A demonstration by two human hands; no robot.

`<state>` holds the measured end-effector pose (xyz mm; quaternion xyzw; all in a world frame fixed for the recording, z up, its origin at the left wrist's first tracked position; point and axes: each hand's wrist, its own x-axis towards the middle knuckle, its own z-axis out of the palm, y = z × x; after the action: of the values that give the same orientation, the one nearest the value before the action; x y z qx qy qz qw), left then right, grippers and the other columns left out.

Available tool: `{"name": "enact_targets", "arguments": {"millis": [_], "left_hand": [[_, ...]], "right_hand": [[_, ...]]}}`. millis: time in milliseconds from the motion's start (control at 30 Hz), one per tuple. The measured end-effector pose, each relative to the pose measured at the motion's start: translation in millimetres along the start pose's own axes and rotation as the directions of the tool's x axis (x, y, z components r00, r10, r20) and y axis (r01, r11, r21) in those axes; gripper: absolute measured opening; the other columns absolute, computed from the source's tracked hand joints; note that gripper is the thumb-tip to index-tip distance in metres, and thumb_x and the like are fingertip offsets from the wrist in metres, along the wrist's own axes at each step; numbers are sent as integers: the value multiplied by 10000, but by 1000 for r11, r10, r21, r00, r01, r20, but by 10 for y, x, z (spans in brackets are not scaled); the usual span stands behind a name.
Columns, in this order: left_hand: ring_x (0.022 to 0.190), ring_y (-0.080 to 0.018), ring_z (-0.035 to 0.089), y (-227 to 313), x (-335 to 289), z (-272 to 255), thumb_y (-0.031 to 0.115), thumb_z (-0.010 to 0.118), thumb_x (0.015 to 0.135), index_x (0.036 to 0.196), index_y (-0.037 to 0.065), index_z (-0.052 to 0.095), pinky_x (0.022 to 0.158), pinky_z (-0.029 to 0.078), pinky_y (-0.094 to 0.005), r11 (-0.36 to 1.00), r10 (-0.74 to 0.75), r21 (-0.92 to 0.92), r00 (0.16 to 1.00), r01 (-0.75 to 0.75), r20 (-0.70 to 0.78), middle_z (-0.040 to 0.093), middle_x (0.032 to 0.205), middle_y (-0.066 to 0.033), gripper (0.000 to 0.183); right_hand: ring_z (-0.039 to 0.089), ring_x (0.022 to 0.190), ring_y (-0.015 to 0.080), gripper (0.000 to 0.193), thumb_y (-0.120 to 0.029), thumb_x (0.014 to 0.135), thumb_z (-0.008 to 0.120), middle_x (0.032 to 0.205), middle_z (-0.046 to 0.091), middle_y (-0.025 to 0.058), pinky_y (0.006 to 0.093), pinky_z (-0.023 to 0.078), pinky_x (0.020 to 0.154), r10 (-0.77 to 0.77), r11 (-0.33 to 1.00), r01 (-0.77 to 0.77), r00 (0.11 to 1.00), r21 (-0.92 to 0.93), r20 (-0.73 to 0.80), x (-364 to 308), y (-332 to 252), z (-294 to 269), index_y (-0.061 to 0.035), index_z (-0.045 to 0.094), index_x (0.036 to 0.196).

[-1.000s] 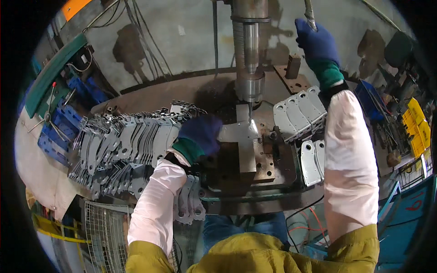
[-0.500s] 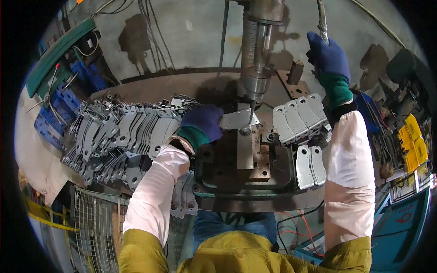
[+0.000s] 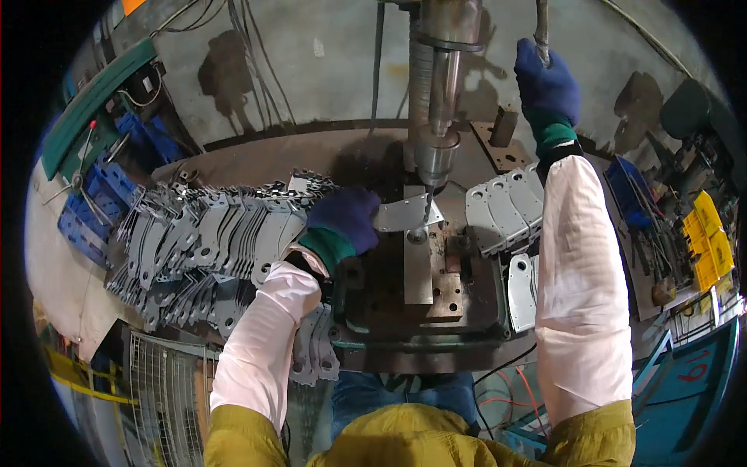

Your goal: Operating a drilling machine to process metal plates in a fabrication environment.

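My left hand (image 3: pixel 346 218), in a blue glove with a green cuff, grips the left end of a curved grey metal bracket (image 3: pixel 406 214). The bracket's free end lies over a steel fixture block (image 3: pixel 418 268), under the drill press chuck (image 3: pixel 437 156). A thin drill bit (image 3: pixel 429 201) comes down to the bracket near its right end; whether it has entered the metal I cannot tell. Up at the right, my gloved right hand (image 3: pixel 548 86) is closed around the press's lever handle (image 3: pixel 542 23).
Rows of similar brackets (image 3: pixel 226 233) are piled left of the fixture. More brackets (image 3: pixel 502 206) stand to its right, partly behind my right forearm. A steel block on a plate (image 3: pixel 504 128) sits behind them. Yellow bins (image 3: pixel 708 241) and blue bins (image 3: pixel 82 226) flank the bench.
My right hand and the lever have moved up and a little left in the picture. My left hand still holds the bracket beneath the bit. The whole view has shifted slightly.
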<state>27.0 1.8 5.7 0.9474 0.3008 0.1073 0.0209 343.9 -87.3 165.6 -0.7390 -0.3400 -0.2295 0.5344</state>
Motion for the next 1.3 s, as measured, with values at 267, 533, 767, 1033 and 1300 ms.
{"name": "enact_targets", "arguments": {"millis": [267, 533, 767, 1033, 1300], "left_hand": [[964, -402, 680, 18, -21, -80, 219, 818, 659, 1018, 137, 682, 818, 556, -527, 998, 69, 4, 998, -69, -1, 706, 978, -164, 393], [976, -392, 677, 0, 14, -13, 258, 820, 612, 1036, 143, 684, 839, 562, -504, 1000, -21, -3, 999, 22, 26, 701, 1010, -151, 459], [966, -393, 676, 6, -55, 3, 292, 755, 667, 1072, 156, 656, 817, 567, -522, 991, -45, 125, 999, 43, 12, 664, 1054, -152, 439], [929, -384, 679, 30, -13, -3, 282, 769, 606, 1019, 149, 655, 754, 571, -512, 995, 1, 96, 1000, -4, 30, 666, 1013, -135, 448], [969, -366, 678, 39, -125, -278, 250, 764, 640, 996, 123, 670, 822, 572, -482, 991, -70, 125, 990, 55, 125, 678, 1002, -139, 389]], "right_hand": [[672, 971, 450, 555, -629, 882, 576, 976, 726, 218, 502, 527, 858, -17, 1000, 19, 996, 14, -92, -16, -127, 2, -122, 754, 1018], [691, 897, 399, 535, -576, 883, 627, 892, 723, 194, 457, 523, 821, -36, 997, 42, 996, 68, -86, 39, -128, 47, -63, 728, 997], [676, 922, 435, 517, -599, 912, 581, 942, 728, 197, 497, 530, 828, -82, 992, 89, 993, 90, -84, 70, -91, 129, -109, 736, 967], [695, 789, 329, 423, -508, 922, 611, 770, 707, 85, 400, 535, 754, -70, 989, 78, 996, 129, -62, 70, -107, 98, -97, 691, 863], [678, 829, 397, 454, -569, 899, 617, 881, 722, 119, 453, 533, 782, -224, 973, 212, 965, -94, -137, 77, -113, 262, -124, 698, 932]]}}
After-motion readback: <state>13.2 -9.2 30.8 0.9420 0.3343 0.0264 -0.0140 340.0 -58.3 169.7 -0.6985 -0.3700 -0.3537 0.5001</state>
